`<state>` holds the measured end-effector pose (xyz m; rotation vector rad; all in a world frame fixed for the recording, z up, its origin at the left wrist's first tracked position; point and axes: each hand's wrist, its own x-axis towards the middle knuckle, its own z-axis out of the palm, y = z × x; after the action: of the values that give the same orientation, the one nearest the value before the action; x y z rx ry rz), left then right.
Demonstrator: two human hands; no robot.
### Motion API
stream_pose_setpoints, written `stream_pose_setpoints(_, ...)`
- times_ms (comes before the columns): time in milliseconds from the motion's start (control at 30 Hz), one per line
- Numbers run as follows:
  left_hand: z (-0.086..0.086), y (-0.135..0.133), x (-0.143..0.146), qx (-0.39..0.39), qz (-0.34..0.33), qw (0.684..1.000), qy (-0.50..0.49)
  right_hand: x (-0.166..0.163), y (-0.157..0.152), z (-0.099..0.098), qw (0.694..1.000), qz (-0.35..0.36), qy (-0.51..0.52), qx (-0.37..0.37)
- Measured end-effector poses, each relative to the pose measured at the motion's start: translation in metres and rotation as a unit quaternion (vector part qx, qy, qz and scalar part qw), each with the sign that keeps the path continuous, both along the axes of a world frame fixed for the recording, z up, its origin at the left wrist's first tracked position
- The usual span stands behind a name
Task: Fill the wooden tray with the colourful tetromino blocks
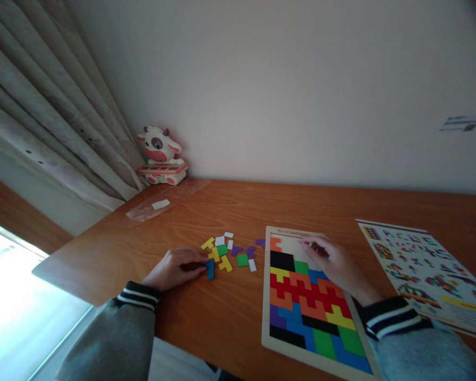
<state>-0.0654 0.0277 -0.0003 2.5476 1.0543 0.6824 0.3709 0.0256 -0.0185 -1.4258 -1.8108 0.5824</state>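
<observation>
My left hand (179, 268) rests on the table with thumb and fingertips closed at the left edge of a blue puzzle piece (210, 270). Right beside that piece lie loose yellow (225, 263), green (242, 260), purple (236, 250) and white (219, 241) pieces. Over the upper right of a wooden puzzle board (265, 317) is my right hand (335, 262), its fingers curled together; whatever they hold is hidden. Coloured pieces fill most of the board, and its pale base shows near the top, beside an orange piece (275, 243).
A printed pattern sheet (420, 264) lies right of the board. Clear plastic wrapping (143, 212) with a white label lies at the back left, near a cow-shaped toy keyboard (162, 159). A curtain (55, 106) hangs along the left, beyond the table edge.
</observation>
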Motion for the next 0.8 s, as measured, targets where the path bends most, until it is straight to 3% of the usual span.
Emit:
stream_pose_setpoints(133,-0.001,0.002,0.004,-0.021,0.020,0.998,-0.049,0.000,0.000,-0.001,1.000,-0.001,0.010,0.005)
stream_pose_setpoints(233,-0.001,0.008,0.026,-0.030,0.056,0.989,-0.133,0.000,0.001,0.001,1.000,0.005,0.016,0.016)
stream_pose_setpoints(333,-0.004,0.016,0.068,-0.030,0.072,0.971,-0.226,-0.004,0.002,0.010,0.999,0.014,0.028,0.029)
stream_pose_setpoints(467,-0.015,0.026,0.134,-0.101,0.088,0.936,-0.325,-0.021,0.006,0.031,0.996,0.072,0.054,-0.012)
stream_pose_setpoints(633,-0.022,0.032,0.189,-0.192,0.042,0.902,-0.385,-0.047,0.020,0.041,0.985,0.137,0.088,-0.048)
stream_pose_setpoints(700,-0.020,0.034,0.196,-0.196,0.042,0.903,-0.379,-0.050,0.026,0.035,0.983,0.130,0.117,-0.054)
stream_pose_setpoints(800,-0.018,0.038,0.194,-0.129,0.068,0.945,-0.293,-0.044,0.034,0.019,0.983,0.072,0.161,-0.053)
